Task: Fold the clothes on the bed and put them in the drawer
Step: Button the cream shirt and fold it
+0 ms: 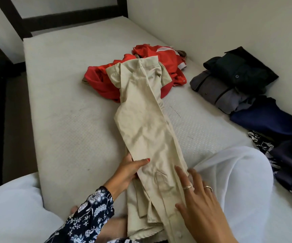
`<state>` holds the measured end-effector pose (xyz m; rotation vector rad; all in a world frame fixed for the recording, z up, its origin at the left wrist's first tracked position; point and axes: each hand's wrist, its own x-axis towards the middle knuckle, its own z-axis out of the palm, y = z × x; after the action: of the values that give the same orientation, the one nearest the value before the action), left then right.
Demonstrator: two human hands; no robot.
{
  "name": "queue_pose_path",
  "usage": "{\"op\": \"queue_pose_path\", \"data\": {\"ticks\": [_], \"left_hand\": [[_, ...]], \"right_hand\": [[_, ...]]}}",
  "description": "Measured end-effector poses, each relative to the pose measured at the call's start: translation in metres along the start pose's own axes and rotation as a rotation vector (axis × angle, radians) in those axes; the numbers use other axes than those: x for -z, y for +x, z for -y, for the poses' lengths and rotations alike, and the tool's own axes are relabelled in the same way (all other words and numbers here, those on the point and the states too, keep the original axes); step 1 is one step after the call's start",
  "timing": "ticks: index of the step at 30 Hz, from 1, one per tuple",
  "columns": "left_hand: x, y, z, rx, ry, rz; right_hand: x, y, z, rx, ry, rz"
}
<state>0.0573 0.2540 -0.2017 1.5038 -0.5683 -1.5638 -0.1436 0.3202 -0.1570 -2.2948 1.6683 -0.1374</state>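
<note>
Folded clothes (243, 88) wait beside the wall; left hand (127, 171) pinches the beige shirt (147, 123), right hand (199, 204) lies flat on it (red clothes (106, 81) still unfolded).

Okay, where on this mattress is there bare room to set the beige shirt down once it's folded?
Widest free patch: the mattress left of the beige shirt, up to the headboard. A narrower strip lies between the shirt and the folded pile. The right edge is crowded, and the red garment fills the middle.
</note>
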Motion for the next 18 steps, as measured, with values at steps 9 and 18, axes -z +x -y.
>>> {"op": "queue_pose_path", "data": {"ticks": [9,18], "left_hand": [[0.004,0.004,0.011,-0.391,0.461,-0.346],[0.007,0.009,0.017,-0.757,1.327,-0.153]], "right_hand": [[-0.029,-0.031,-0.016,0.683,-0.345,-0.352],[-0.082,-0.018,0.016,0.455,-0.484,-0.312]]}}
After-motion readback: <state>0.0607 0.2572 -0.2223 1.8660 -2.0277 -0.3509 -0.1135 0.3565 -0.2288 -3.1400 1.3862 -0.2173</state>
